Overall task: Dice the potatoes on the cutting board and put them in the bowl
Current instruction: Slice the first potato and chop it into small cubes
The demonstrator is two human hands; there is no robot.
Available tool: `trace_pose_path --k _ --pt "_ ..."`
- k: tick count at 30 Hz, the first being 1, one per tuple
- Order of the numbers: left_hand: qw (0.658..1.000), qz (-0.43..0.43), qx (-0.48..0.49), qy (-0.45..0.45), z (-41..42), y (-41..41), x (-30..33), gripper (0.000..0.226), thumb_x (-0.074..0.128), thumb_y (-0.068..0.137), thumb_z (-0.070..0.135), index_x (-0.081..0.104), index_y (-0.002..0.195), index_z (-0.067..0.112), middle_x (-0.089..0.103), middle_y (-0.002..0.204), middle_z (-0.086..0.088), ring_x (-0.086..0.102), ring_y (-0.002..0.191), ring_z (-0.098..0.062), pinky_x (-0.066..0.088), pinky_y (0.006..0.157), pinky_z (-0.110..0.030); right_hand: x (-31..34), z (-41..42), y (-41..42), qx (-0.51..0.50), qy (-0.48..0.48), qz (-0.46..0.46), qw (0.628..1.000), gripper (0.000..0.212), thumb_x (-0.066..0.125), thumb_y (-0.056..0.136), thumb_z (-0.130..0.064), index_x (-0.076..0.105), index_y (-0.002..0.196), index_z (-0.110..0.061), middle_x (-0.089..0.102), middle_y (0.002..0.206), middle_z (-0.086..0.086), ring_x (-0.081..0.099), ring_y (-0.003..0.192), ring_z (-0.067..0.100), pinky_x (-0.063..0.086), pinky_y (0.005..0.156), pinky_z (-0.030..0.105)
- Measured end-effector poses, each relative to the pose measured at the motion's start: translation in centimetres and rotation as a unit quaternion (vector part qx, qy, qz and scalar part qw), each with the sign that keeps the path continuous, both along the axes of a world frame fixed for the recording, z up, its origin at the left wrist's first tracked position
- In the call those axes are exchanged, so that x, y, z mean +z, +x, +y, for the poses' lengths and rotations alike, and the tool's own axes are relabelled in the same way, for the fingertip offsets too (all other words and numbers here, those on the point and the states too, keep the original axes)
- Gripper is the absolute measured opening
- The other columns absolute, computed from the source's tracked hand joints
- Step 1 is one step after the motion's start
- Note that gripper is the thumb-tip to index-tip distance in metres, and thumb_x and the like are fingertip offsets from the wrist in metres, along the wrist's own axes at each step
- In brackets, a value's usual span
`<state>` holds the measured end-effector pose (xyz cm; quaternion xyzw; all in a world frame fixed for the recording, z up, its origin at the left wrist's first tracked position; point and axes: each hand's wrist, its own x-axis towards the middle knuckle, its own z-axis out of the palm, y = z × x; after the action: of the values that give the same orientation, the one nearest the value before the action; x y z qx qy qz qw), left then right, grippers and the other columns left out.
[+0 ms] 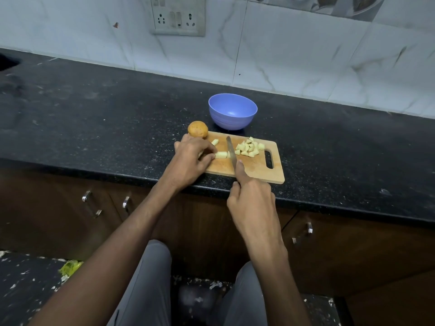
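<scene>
Bowl (232, 111) behind board (256, 171) — whole potato (197, 129) on board's left corner, dice (250, 147) right.

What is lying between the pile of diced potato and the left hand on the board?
In the head view, the knife blade and a potato strip lie between the diced pile and the left hand.

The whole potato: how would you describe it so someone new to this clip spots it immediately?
On the black countertop lies a wooden cutting board. The whole potato sits at its far left corner, just beyond the left hand and beside the blue bowl. It alone is round, brown and unpeeled; the other potato is pale cut pieces.
</scene>
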<state>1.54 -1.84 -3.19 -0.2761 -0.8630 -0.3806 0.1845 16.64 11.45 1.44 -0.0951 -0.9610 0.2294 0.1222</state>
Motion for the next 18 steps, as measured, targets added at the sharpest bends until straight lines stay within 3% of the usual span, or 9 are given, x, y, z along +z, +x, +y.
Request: trace_pose_path --k 6,18 --pt "1.0 -0.004 0.005 0.01 0.0 -0.1 0.0 0.012 0.074 0.091 0.02 0.078 0.103 0.02 0.072 0.107 0.004 0.047 0.108 -0.016 0.037 0.099 -0.049 -0.2 -1.1 1.4 0.001 0.015 -0.021 1.0 0.058 0.042 0.108 -0.02 0.028 0.164 -0.024 0.066 0.105 0.004 0.065 0.102 0.025 0.049 0.08 0.036" --pt "1.0 0.001 0.005 0.023 -0.1 -0.4 -0.3 0.013 0.075 0.09 0.017 0.08 0.101 0.021 0.074 0.103 0.006 0.045 0.1 -0.01 0.044 0.094 -0.053 0.2 -1.4 -0.4 0.0 0.028 -0.09 0.996 0.063 0.046 0.105 -0.013 0.025 0.164 -0.018 0.065 0.116 0.013 0.064 0.107 0.031 0.05 0.08 0.039"
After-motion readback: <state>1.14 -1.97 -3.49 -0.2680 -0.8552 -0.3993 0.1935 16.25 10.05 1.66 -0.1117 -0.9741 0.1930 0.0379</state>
